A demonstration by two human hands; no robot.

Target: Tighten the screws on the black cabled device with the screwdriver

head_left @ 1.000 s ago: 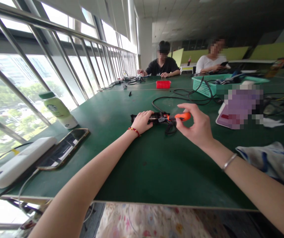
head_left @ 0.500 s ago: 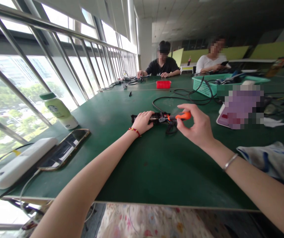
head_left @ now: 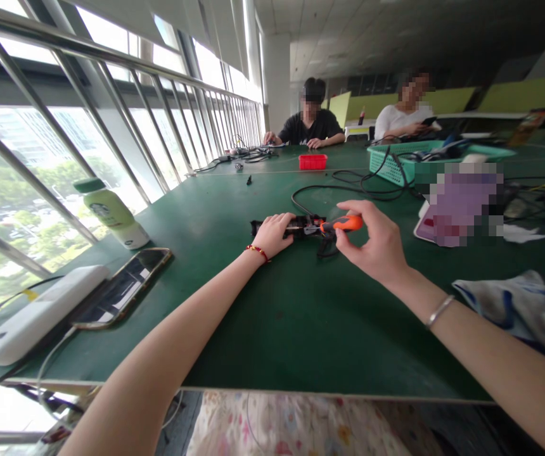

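A black cylindrical device with a cable and small wires lies on the green table. My left hand is wrapped over its left part, holding it against the tabletop. An orange and dark screwdriver lies nearly level above the device's right end, its shaft pointing left along the device. My right hand is around the screwdriver's handle, thumb below and index finger above, with the fingertips at the handle. The tip of the screwdriver is too small to make out.
A bottle, a phone and a white power strip stand at the left. Behind are a red box and a green basket. At the right lie a pink phone and cloth. Two people sit beyond.
My right hand has shifted slightly left, and its thumb and index finger sit a little differently around the screwdriver handle. My left hand stays on the device.
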